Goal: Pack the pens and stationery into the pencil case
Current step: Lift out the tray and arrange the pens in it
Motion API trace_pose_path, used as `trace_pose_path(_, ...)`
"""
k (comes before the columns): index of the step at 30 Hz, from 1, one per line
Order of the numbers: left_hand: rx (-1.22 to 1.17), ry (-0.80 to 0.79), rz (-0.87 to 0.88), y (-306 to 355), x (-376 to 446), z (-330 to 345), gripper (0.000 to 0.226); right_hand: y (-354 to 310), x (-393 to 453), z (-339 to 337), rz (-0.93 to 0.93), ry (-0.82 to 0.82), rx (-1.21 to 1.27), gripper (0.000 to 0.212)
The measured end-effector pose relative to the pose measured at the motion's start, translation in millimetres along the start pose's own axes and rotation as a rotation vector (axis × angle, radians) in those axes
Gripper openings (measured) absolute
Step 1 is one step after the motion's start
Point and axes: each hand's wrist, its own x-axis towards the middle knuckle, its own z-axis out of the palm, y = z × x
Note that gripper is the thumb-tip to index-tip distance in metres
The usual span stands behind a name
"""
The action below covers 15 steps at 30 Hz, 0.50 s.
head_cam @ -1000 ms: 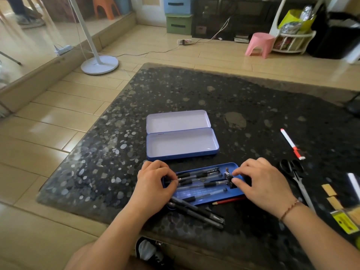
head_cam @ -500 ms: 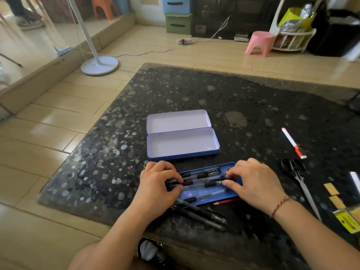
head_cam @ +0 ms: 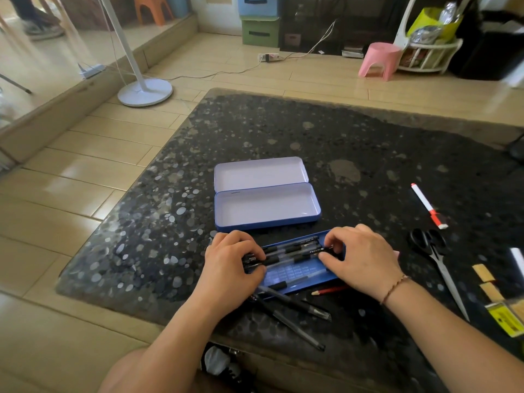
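An open blue tin pencil case (head_cam: 266, 221) with a white inside lies on the dark speckled table (head_cam: 368, 143), its lid hinged back. In front of it sits a blue inner tray (head_cam: 297, 275) holding several black pens (head_cam: 292, 251). My left hand (head_cam: 229, 268) grips the left ends of those pens. My right hand (head_cam: 365, 259) pinches their right ends. Two more black pens (head_cam: 295, 310) and a red pencil (head_cam: 329, 290) lie on the table just below the tray.
A white marker with a red cap (head_cam: 428, 207) and black scissors (head_cam: 436, 259) lie to the right. Tan erasers (head_cam: 483, 273) and a yellow packet (head_cam: 507, 319) sit at the right edge. The table's near edge is close to my arms.
Both hands have moved inward along the tray and closed on the ends of the pens, which are now gathered in a bunch at the tray's upper part.
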Motion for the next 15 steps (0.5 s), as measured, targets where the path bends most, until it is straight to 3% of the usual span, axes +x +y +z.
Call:
trace_pose_path(5, -0.09, 0.026, 0.056, -1.1, -4.9, -8.3, 0.016, 11.5, -12.0, -10.7, -0.117, 0.02, 0.12, 0.014)
trace_pose_path(8, -0.074, -0.01, 0.091, -8.3, -9.5, -14.6, 0.021, 14.7, -15.8, -9.9, -0.201, -0.062, 0.032, 0.012)
trace_pose_path(15, -0.006, -0.038, 0.187, -14.5, -18.3, -15.0, 0.011, 10.4, -9.3, -1.7, -0.26, -0.028, -0.107, 0.001)
